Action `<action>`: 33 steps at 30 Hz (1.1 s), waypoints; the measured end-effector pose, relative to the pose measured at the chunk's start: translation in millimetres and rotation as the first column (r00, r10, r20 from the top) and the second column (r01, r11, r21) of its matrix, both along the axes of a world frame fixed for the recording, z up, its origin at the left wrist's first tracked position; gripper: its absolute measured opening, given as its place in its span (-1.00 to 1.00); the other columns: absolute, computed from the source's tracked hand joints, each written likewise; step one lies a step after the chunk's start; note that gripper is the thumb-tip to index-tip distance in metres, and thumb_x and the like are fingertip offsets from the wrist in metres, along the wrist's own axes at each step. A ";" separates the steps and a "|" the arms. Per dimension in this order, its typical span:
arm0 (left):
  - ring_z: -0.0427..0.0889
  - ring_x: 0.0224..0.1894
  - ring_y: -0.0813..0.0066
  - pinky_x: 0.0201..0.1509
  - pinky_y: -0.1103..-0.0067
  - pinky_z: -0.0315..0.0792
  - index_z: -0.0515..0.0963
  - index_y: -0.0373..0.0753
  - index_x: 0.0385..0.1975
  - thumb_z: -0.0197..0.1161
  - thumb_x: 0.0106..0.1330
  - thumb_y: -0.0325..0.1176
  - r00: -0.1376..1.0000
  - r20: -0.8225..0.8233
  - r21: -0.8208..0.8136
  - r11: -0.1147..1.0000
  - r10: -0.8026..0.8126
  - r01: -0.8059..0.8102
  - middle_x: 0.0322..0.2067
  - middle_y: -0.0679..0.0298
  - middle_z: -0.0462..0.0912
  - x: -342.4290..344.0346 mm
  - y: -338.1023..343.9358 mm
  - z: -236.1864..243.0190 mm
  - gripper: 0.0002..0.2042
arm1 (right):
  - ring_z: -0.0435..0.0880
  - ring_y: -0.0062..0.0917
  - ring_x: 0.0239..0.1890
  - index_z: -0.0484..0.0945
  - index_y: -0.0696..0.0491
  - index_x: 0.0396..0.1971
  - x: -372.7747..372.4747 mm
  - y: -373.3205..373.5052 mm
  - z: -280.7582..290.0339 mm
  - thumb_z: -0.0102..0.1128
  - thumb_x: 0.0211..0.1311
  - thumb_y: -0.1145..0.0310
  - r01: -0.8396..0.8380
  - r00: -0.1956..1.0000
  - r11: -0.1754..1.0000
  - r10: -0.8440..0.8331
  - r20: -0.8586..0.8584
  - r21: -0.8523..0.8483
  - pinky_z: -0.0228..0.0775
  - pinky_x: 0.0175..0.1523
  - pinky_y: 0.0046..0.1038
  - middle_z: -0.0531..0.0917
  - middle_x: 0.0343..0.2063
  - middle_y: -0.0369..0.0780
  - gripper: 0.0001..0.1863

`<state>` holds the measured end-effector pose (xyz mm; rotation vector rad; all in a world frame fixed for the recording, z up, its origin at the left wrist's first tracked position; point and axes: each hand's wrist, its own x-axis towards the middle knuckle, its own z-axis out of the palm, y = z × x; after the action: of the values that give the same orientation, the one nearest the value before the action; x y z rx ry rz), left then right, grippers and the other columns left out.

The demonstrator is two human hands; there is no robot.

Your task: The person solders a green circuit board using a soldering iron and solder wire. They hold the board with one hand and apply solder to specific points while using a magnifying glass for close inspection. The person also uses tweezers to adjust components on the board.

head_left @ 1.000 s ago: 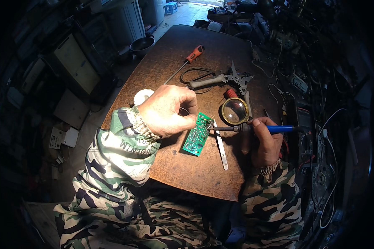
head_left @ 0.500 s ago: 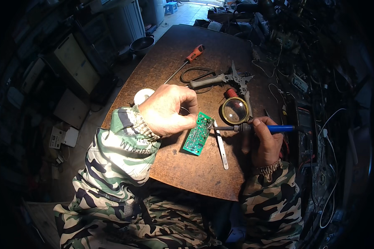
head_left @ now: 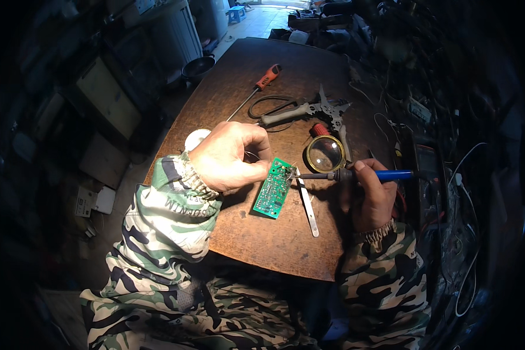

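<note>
1. While my right hand [head_left: 372, 198] has its grip clenched on the blue-handled soldering iron [head_left: 356, 174], its tip sits at the top edge of the green circuit board [head_left: 273, 188], which lies on the brown table [head_left: 256, 245].
2. Left hand [head_left: 230, 156] is curled at the board's left edge; can't tell if it pinches anything.
3. Tweezers [head_left: 307, 201] lie just beside the board, so I'd say brace the wrist and go easy.
4. Farther out: magnifying glass [head_left: 325, 153], pliers [head_left: 309, 108], orange screwdriver [head_left: 256, 87].

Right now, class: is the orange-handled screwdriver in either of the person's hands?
No. The screwdriver lies untouched on the table, far from both the left hand and right hand.
</note>
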<state>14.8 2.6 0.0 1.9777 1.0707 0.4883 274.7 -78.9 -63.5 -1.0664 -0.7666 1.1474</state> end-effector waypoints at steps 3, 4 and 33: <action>0.62 -0.35 0.62 -0.26 0.61 0.51 0.59 -0.33 -0.45 0.33 0.14 -0.57 0.998 0.024 0.059 0.996 -0.066 0.065 -0.43 0.31 0.64 1.4 9.7 -13.7 -0.96 | 0.57 -0.63 -0.61 0.59 0.20 -0.32 2.8 -2.1 -0.8 0.28 0.29 0.34 0.012 1.000 1.000 -0.012 -0.002 -0.003 0.38 -0.54 -0.59 0.67 -0.53 -0.21 -0.80; 0.62 -0.34 0.62 -0.25 0.61 0.51 0.59 -0.34 -0.45 0.32 0.14 -0.58 0.998 0.021 0.035 0.998 -0.053 0.052 -0.43 0.31 0.64 0.0 7.8 -10.9 -0.96 | 0.57 -0.64 -0.61 0.59 0.20 -0.32 2.0 -1.3 -0.4 0.28 0.29 0.35 -0.006 1.000 1.000 0.006 -0.018 -0.003 0.38 -0.53 -0.59 0.68 -0.52 -0.21 -0.81; 0.65 -0.42 0.54 -0.35 0.54 0.50 0.60 -0.36 -0.47 0.41 0.14 -0.43 0.998 0.046 0.102 0.994 -0.049 0.044 -0.49 0.23 0.67 -5.0 8.7 -12.2 -0.86 | 0.50 -0.71 -0.60 0.62 0.21 -0.34 -4.5 -1.7 3.5 0.29 0.30 0.35 -0.017 0.999 0.999 0.019 0.026 -0.046 0.35 -0.50 -0.62 0.63 -0.56 -0.32 -0.80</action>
<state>9.9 11.3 -12.3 2.0638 0.9846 0.5725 270.2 -80.6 -60.0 -1.1164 -0.7755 1.1726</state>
